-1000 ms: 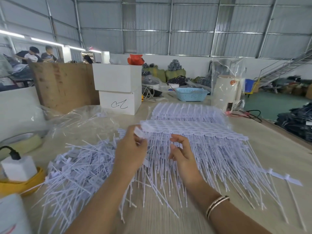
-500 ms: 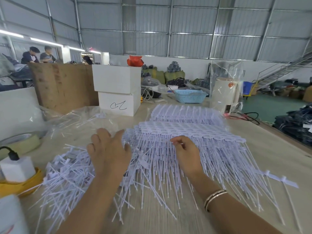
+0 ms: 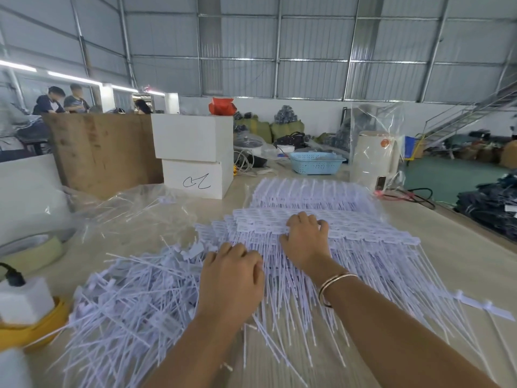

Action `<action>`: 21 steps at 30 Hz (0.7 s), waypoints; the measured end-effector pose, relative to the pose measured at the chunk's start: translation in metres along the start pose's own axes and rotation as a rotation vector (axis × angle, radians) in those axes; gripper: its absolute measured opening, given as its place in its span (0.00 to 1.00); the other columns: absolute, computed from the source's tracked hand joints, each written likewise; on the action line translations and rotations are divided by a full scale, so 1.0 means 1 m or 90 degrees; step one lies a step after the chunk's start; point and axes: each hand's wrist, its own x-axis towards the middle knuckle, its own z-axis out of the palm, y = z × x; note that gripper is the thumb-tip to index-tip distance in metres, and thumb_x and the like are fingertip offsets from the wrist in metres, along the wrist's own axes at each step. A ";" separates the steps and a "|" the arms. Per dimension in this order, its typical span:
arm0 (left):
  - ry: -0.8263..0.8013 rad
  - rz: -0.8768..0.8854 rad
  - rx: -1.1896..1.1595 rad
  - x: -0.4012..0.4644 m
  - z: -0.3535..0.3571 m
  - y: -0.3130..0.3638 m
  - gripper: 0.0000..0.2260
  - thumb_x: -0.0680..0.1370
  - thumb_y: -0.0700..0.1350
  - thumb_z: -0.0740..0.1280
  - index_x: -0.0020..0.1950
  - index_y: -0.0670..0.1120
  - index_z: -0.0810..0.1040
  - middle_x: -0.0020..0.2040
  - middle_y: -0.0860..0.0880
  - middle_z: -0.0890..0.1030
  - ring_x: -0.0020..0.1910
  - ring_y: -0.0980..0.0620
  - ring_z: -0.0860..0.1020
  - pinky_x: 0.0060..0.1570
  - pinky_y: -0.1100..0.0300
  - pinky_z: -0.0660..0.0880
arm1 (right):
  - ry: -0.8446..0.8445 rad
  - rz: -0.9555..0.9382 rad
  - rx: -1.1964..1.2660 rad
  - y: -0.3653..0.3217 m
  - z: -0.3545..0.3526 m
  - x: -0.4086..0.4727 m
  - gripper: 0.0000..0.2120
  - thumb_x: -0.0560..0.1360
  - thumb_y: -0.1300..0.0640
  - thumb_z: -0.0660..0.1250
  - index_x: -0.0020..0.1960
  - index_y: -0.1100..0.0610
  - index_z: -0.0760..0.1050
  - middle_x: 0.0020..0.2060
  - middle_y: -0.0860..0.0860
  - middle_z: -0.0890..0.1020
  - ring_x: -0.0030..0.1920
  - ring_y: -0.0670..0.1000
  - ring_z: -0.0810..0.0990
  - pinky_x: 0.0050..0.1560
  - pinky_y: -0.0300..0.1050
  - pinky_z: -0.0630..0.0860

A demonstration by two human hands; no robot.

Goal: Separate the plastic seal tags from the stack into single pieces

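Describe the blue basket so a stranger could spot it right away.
Look along the table to its far end, past the white tags. The blue basket sits between two stacked white boxes and a cream appliance. It alone is light blue, with perforated sides.

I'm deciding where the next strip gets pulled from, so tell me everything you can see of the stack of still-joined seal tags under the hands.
The stack of joined seal tags is white, glossy plastic: flat rectangular heads linked side by side in layered rows, with thin straight tails fanning toward the person. It lies flat on the pale table, middle to right. The right hand rests on the row of heads, fingers curled over it; the left hand lies on the tails at the stack's left edge, beside the loose pile of single tags. A second stack lies behind.
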 end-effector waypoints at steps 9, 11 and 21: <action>0.156 -0.079 -0.223 0.000 -0.011 0.006 0.18 0.80 0.50 0.58 0.69 0.45 0.70 0.63 0.47 0.70 0.60 0.49 0.71 0.58 0.55 0.69 | 0.165 -0.161 0.187 0.003 -0.072 -0.027 0.08 0.71 0.63 0.61 0.48 0.60 0.76 0.34 0.56 0.76 0.34 0.58 0.72 0.36 0.48 0.69; 0.144 -0.164 -0.438 0.001 -0.017 0.007 0.25 0.78 0.58 0.54 0.72 0.49 0.62 0.65 0.52 0.67 0.60 0.58 0.70 0.59 0.62 0.67 | 0.182 -0.199 0.201 0.003 -0.084 -0.042 0.07 0.68 0.62 0.59 0.43 0.60 0.75 0.30 0.54 0.72 0.29 0.56 0.67 0.32 0.45 0.65; 0.078 -0.261 -0.816 0.001 -0.018 0.010 0.24 0.73 0.64 0.53 0.40 0.49 0.80 0.32 0.46 0.81 0.32 0.53 0.77 0.33 0.63 0.73 | 0.094 -0.202 0.030 -0.014 -0.070 -0.078 0.13 0.72 0.58 0.62 0.55 0.58 0.78 0.46 0.57 0.77 0.42 0.59 0.77 0.48 0.50 0.69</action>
